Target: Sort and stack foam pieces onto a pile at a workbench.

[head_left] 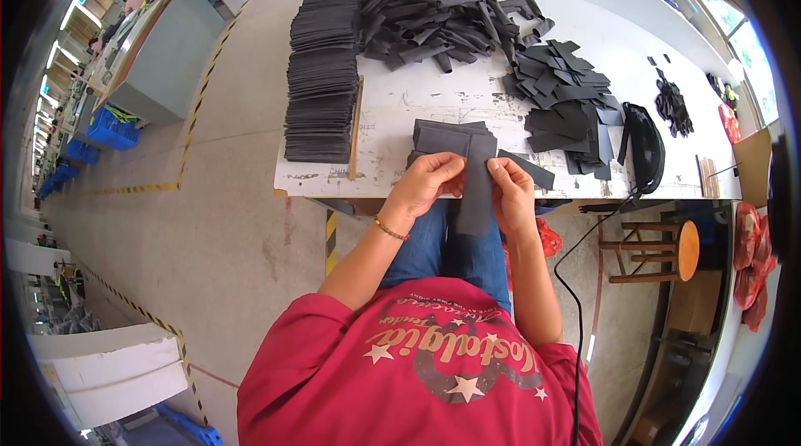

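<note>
Between my two hands, just over the table's near edge, hangs a long dark grey fabric strip (476,196). My left hand (435,176) pinches its left side, and my right hand (509,186) pinches the right side. Behind the strip lies a small stack of dark flat pieces (440,137) on the white table (400,95). One more dark strip (527,169) lies at a slant to the right of my right hand. The fingertips of both hands are closed on the held strip.
A tall row of stacked dark pieces (321,62) stands at the left against a wooden strip (357,129). Curled dark pieces (442,16) are heaped at the back, flat ones (567,112) at the right. Beyond sit a black corded object (644,150) and a wooden stool (686,251).
</note>
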Available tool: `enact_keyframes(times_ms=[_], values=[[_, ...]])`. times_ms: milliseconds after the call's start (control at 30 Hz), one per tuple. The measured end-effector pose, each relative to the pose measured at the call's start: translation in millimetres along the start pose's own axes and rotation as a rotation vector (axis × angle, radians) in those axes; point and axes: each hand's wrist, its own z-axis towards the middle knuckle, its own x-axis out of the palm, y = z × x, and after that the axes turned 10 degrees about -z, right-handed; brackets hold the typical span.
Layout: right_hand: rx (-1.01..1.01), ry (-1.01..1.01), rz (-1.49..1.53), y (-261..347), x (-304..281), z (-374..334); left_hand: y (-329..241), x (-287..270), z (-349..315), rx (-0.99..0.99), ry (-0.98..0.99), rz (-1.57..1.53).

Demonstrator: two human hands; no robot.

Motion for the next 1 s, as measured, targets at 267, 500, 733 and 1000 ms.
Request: enact_keyframes(times_ms=[267,500,733,1000], values=[[0.017,0.012,-0.29,-2,-1,-5,4,8,7,0.229,-0.162,0.287],[-0.373,-0.055,-0.75,22,5,6,9,15,1,0.263,-0.178,0.399],[-0.289,-0.09,-0.722,15,18,-4,19,10,5,0.398,-0.229,0.433],[-0.319,-0.124,-0.785,0,19,-6,28,8,9,0.477,-0.265,0.531]])
